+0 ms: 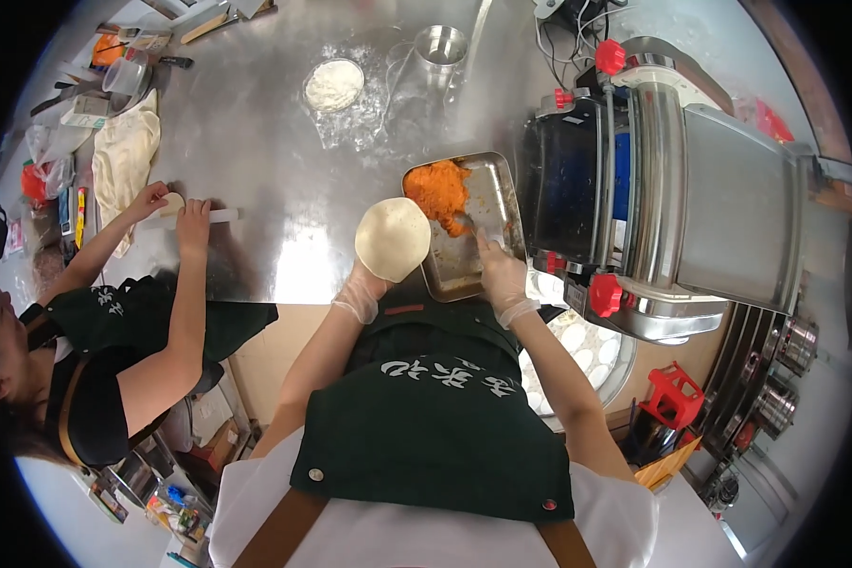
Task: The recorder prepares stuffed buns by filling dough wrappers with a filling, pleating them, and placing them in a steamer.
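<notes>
Close to the near edge of the tabletop [256,180], the gloved left hand [366,282] holds a dough disc [393,239] from beneath, its fingers hidden under the dough. The disc lies with its broad face up, slightly longer than wide, and its long axis runs away from the near edge toward the far one. Its right side overlaps the left rim of a metal tray [473,266], whose long axis also runs from the near edge toward the far edge, the far end leaning a little left. Orange filling [436,192] is heaped in the tray's far left corner, with a tongue of it trailing toward the near right. The gloved right hand [505,276], over the tray's right side, grasps a slim utensil [470,223] that points far and left at the filling; its exact kind is too small to tell. Toward the tabletop's far edge, a lump of dough [334,86] sits on scattered flour, with a metal cup [441,45] to its right. Near the left edge, a co-worker's hands [194,224] work at a pale rolling pin [225,216] lying roughly parallel to the near edge.
</notes>
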A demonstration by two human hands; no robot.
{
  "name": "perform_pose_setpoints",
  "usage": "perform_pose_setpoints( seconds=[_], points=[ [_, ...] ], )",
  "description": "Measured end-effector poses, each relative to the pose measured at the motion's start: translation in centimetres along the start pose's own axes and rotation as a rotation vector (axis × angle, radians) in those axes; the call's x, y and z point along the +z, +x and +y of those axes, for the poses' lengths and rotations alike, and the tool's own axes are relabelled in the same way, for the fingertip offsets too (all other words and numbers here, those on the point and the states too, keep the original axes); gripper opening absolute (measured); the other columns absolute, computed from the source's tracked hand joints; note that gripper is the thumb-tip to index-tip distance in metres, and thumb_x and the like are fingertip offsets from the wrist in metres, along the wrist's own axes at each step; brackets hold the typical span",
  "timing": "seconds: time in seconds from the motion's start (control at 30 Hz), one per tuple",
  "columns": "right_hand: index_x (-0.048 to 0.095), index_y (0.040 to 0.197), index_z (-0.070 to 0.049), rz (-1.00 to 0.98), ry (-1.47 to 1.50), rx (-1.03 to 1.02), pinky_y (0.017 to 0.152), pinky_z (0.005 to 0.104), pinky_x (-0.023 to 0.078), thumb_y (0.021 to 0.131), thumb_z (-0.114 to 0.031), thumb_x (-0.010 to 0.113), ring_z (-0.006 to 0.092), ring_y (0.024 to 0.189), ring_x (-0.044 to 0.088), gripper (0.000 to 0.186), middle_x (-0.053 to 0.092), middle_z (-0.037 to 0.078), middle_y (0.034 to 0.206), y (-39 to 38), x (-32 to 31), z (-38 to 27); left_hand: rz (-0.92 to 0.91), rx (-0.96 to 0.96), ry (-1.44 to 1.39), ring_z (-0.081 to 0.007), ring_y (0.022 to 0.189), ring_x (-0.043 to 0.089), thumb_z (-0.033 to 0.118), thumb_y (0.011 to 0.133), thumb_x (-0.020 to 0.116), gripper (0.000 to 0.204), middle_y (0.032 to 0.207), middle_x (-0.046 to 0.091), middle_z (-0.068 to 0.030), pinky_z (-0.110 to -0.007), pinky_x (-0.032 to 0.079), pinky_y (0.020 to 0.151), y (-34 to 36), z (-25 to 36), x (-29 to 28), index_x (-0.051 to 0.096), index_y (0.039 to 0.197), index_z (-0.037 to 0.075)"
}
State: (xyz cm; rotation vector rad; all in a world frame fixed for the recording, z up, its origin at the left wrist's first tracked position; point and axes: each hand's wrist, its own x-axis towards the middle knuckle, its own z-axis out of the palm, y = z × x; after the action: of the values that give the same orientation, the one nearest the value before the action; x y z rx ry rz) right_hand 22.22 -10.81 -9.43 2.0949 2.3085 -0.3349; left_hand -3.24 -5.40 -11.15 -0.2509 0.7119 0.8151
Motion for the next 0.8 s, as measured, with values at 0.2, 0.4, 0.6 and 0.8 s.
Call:
perform_pose_setpoints(
  seconds=[0.2, 0.4, 0.6, 0.8],
  points=[
    [0.055, 0.133, -0.013, 0.136, 0.079, -0.104, 0.056, 0.0377, 0.054, 0.078, -0.002, 0.055, 0.0258, 0.065, 0.065, 0.056, 0.061, 0.006, 0.084, 0.6, -0.9, -0.6, -0.023, 0.038, 0.047, -0.0273, 0.113, 0.062, 0.043, 0.098, 0.047, 0.047, 0.127, 0.061, -0.0099, -0.047, 0.054, 0.093, 0.4, 0.2, 0.1, 0.053, 0.131, 0.011],
    [0.054, 0.131, -0.009, 0.088, 0.010, -0.126, 0.050, 0.0316, 0.053, 0.080, -0.007, 0.056, 0.0167, 0.063, 0.065, 0.052, 0.057, 0.003, 0.077, -0.5, -0.7, -2.2, -0.027, 0.026, 0.017, -0.0267, 0.113, 0.062, 0.042, 0.098, 0.047, 0.046, 0.127, 0.061, -0.0095, -0.046, 0.054, 0.093, 0.3, 0.2, -0.4, 0.053, 0.131, 0.011],
    [0.059, 0.126, -0.012, 0.080, 0.037, -0.085, 0.053, 0.0330, 0.052, 0.080, -0.005, 0.058, 0.0182, 0.064, 0.065, 0.046, 0.059, 0.005, 0.078, -0.1, -0.7, -3.1, -0.030, 0.013, -0.037, -0.0268, 0.111, 0.063, 0.037, 0.100, 0.045, 0.040, 0.126, 0.061, -0.0104, -0.045, 0.056, 0.090, -0.2, 0.3, 0.2, 0.053, 0.130, 0.011],
    [0.069, 0.115, -0.006, -0.132, 0.792, 0.407, 0.045, 0.0240, 0.040, 0.089, -0.007, 0.055, 0.0069, 0.056, 0.051, 0.030, 0.055, 0.001, 0.066, -3.4, 1.5, 1.6, -0.032, 0.057, -0.001, -0.0272, 0.110, 0.063, 0.036, 0.101, 0.045, 0.040, 0.124, 0.061, -0.0105, -0.047, 0.056, 0.090, -0.6, 0.6, 0.3, 0.052, 0.131, 0.010]
  ],
)
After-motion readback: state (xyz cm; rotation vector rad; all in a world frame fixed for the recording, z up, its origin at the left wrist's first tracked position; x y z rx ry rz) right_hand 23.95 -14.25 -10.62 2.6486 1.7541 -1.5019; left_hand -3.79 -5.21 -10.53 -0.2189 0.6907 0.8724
